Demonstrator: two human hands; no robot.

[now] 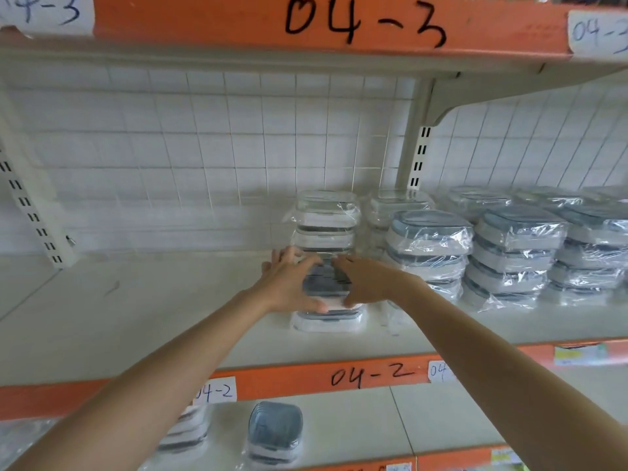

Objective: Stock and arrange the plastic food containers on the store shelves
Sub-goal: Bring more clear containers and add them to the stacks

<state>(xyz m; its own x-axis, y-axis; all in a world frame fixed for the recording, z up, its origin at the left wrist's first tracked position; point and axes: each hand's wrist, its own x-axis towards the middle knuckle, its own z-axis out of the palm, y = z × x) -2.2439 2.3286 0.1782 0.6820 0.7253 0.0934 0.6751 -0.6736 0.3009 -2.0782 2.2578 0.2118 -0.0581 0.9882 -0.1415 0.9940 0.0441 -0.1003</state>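
While both hands, left (289,283) and right (365,283), fingers curled, apparently clasp a wrapped container stack (328,294) on the shelf (170,317) (slippery film), a nudge could topple neighbouring stacks (430,246).

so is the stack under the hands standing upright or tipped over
Upright: the stack sits level on the shelf, with the left hand and right hand holding its sides.

head cam: single wide-angle view, worn on person's head | faces forward, slightly down into middle shelf (176,321) | close range, both forearms enter from lower corners of frame | upper shelf edge fills top of frame, lower shelf (356,423) along bottom | straight lines bow near frame edges
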